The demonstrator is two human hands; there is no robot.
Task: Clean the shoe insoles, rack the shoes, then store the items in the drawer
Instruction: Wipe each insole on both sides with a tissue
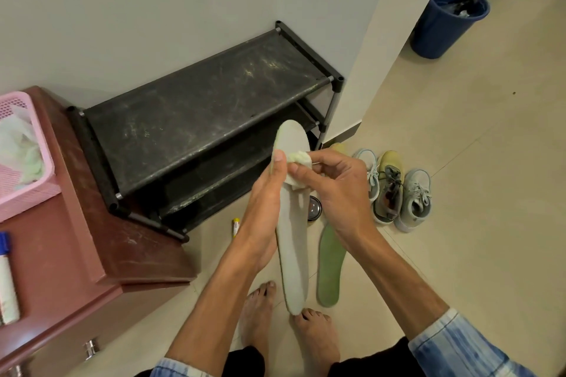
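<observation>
Left hand (pixel 263 193) grips one pale insole (pixel 294 254), right hand (pixel 333 193) pinches one wipe (pixel 298 159), three shoes (pixel 389 190) nearby

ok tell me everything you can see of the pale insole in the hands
The long pale grey-green insole, foam-like in look, has a rounded toe end and a narrower heel end. It is held off the floor, face toward the camera, toe end pointing to the black shoe rack, heel end above the bare feet. The left hand grips its left edge, thumb on its face; the right hand pinches a crumpled white wipe against its upper part.
</observation>
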